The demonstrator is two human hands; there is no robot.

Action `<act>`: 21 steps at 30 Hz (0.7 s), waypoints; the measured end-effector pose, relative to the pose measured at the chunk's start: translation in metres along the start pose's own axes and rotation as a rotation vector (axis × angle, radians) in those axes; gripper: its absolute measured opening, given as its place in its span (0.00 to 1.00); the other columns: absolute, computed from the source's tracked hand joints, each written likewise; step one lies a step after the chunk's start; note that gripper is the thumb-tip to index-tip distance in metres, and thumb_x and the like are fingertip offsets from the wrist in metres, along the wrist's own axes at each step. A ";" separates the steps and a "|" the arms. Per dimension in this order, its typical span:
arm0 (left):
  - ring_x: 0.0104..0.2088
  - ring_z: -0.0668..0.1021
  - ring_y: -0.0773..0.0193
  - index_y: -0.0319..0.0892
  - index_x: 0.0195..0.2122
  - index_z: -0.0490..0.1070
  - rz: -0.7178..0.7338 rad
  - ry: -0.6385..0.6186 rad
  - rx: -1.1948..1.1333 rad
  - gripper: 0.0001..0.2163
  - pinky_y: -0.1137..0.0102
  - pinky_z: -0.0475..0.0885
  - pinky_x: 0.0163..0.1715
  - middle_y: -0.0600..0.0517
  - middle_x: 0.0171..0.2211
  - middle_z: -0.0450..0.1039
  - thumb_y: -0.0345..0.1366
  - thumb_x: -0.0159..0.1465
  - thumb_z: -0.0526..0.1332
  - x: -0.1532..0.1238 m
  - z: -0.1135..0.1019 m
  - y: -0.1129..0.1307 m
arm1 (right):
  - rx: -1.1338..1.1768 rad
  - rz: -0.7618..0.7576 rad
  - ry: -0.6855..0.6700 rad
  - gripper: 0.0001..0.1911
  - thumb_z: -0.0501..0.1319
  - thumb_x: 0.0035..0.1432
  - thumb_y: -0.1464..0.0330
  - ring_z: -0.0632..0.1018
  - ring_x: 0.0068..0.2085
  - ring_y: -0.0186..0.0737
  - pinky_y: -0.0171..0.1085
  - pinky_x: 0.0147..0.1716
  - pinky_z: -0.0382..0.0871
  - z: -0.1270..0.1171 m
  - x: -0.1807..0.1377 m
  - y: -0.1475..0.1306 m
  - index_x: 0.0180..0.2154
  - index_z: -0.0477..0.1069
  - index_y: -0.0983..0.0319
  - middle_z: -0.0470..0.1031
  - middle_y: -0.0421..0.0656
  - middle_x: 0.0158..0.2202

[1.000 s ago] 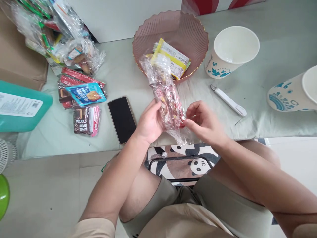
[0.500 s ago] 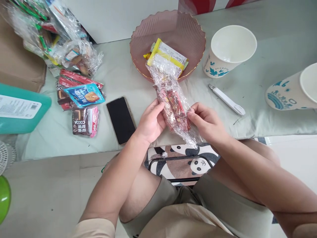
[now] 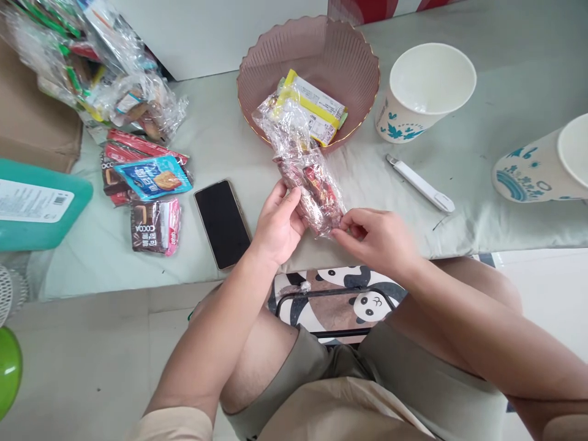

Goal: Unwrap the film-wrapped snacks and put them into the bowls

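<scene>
Both hands hold a clear plastic bag [image 3: 316, 190] with red-wrapped snacks inside, just above the near part of the table. My left hand [image 3: 280, 223] is closed on the bag's left side, thumb on top. My right hand [image 3: 379, 239] pinches the bag's lower right corner. The crumpled far end of the bag reaches over the rim of a pinkish scalloped bowl [image 3: 257, 67]. Inside that bowl lie yellow-and-white snack packets [image 3: 316, 101], partly covered by the plastic.
Left of my hands are a phone [image 3: 223, 223], a cocoa snack packet [image 3: 154, 226], a blue packet [image 3: 154, 177], a bagged snack pile [image 3: 138, 104] and a teal container [image 3: 41, 202]. Rightward are a white box cutter [image 3: 420, 182] and two paper cups [image 3: 427, 86], [image 3: 537, 165].
My right hand has shifted left and turned to the bag's lower corner. The bag's near end, which hung toward me, is now gathered up, and its far end has moved left.
</scene>
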State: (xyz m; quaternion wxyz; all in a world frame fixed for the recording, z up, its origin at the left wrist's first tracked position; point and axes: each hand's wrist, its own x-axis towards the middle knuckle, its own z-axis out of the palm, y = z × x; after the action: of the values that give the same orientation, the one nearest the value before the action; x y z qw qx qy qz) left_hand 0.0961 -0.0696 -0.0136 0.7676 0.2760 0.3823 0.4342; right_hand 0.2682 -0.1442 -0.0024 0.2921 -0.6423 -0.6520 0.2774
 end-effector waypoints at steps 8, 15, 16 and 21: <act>0.40 0.83 0.63 0.46 0.45 0.74 -0.020 0.023 0.029 0.10 0.65 0.79 0.49 0.53 0.40 0.81 0.38 0.64 0.69 0.000 0.002 0.001 | 0.067 -0.322 0.209 0.08 0.62 0.63 0.69 0.81 0.35 0.42 0.42 0.36 0.76 -0.003 -0.005 -0.003 0.31 0.68 0.56 0.81 0.45 0.34; 0.49 0.84 0.55 0.44 0.45 0.75 -0.095 -0.066 0.003 0.12 0.62 0.78 0.53 0.49 0.43 0.82 0.44 0.66 0.65 -0.002 0.008 0.001 | 0.035 -0.609 -0.010 0.07 0.59 0.64 0.69 0.74 0.66 0.53 0.54 0.60 0.73 0.006 -0.008 0.004 0.32 0.70 0.57 0.79 0.48 0.59; 0.53 0.83 0.51 0.43 0.46 0.75 -0.112 -0.099 -0.011 0.15 0.60 0.78 0.54 0.47 0.45 0.82 0.48 0.66 0.64 -0.003 0.008 0.001 | 0.010 -0.623 -0.060 0.07 0.59 0.64 0.69 0.69 0.71 0.56 0.57 0.63 0.70 0.007 -0.008 0.004 0.32 0.71 0.58 0.75 0.49 0.64; 0.60 0.78 0.47 0.47 0.54 0.71 -0.097 -0.287 0.007 0.26 0.58 0.75 0.58 0.47 0.53 0.79 0.44 0.56 0.74 -0.010 0.007 0.000 | -0.095 -0.560 -0.224 0.07 0.62 0.62 0.67 0.48 0.77 0.71 0.70 0.69 0.50 0.012 -0.008 0.002 0.32 0.76 0.61 0.55 0.49 0.76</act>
State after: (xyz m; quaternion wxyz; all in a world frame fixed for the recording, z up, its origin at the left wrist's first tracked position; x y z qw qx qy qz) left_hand 0.0987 -0.0788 -0.0057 0.8334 0.3191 0.2834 0.3512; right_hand 0.2607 -0.1525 -0.0119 0.2531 -0.4161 -0.8441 0.2244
